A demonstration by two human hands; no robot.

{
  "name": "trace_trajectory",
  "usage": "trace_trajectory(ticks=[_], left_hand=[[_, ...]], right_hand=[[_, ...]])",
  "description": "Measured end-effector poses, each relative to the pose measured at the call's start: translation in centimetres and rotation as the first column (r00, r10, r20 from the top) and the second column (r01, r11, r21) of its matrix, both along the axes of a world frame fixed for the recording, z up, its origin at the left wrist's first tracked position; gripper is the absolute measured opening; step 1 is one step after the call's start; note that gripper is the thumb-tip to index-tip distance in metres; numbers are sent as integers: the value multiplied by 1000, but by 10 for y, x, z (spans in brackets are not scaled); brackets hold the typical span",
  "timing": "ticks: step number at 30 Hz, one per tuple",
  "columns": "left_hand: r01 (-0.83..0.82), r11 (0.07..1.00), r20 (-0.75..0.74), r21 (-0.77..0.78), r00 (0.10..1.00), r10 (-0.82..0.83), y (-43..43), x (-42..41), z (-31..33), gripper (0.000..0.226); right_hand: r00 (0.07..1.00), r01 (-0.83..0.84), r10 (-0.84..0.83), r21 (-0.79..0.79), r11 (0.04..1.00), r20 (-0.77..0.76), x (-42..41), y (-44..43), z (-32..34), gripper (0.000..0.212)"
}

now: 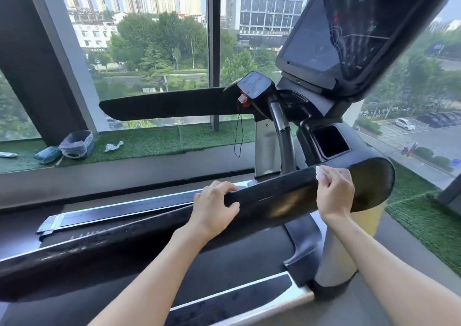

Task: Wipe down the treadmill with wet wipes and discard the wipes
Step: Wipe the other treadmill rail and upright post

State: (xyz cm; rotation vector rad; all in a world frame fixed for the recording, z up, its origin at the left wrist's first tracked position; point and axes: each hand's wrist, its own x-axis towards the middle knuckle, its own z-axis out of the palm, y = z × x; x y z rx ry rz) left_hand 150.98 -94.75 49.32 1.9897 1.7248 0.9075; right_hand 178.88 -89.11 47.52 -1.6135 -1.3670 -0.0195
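Observation:
The treadmill's near black handrail (282,196) runs across the middle of the head view. My left hand (214,206) grips its end, fingers curled over the top. My right hand (335,191) presses a white wet wipe (320,172) onto the rail's upper surface farther right. The console screen (349,33) rises at the upper right, and the far handrail (169,103) stretches left from the small control panel (254,85). The belt deck (112,270) lies below my arms.
On the green turf ledge by the window lie a small bin lined with a plastic bag (77,143), a blue wipe pack (47,154) and a crumpled used wipe (113,146). A red safety key with a black cord (243,101) hangs from the control panel. Glass walls stand left and right.

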Motion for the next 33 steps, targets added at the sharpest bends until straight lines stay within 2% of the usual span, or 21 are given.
trace_trajectory(ticks=[5,9,11,14,15,17,19,20,22,25,29,30,31,33], left_hand=[[-73,997,-46,38,996,75,8,7,-12,27],[-70,996,-33,47,997,72,10,8,-12,27],[-56,998,-16,38,998,56,9,7,-11,30],[-40,998,10,40,999,39,4,-2,-9,37],[-51,997,-14,52,999,52,0,-8,-9,37],[-91,994,-56,66,994,95,-9,-25,-8,37],[-131,990,-80,54,988,135,-19,-45,-10,36],[-149,988,-96,47,984,153,-24,-55,-12,35],[-179,983,-115,35,977,182,-31,-70,-14,33],[-196,980,-109,26,974,197,-37,-84,-16,33],[-212,977,-120,17,970,212,-51,-108,-17,37],[-229,973,-127,23,965,230,-57,-120,-18,36],[-255,966,-131,31,957,257,-63,-133,-20,34],[-345,938,-127,44,929,348,-77,-162,-22,29]], right_hand=[[995,-79,80,-19,997,61,1,16,-6,18],[960,-225,217,28,974,175,-47,-4,-3,12],[900,-385,375,-1,923,222,-83,-25,-7,12],[777,-597,602,-85,798,184,-112,-41,-9,14],[794,-583,583,-53,811,171,-111,-40,-8,14],[900,-421,412,40,906,145,-101,-34,-4,15],[959,-266,261,34,963,110,-95,-30,-2,16],[964,-240,237,10,971,121,-98,-30,-3,17],[951,-263,261,-11,965,165,-116,-37,-6,17],[900,-386,382,-22,922,209,-163,-58,-9,16],[736,-642,659,-150,752,156,-222,-87,-7,16],[724,-663,677,-140,736,132,-225,-86,-6,15],[756,-636,644,-102,765,116,-223,-83,-6,13],[874,-472,474,-50,880,105,-211,-74,-6,13]])
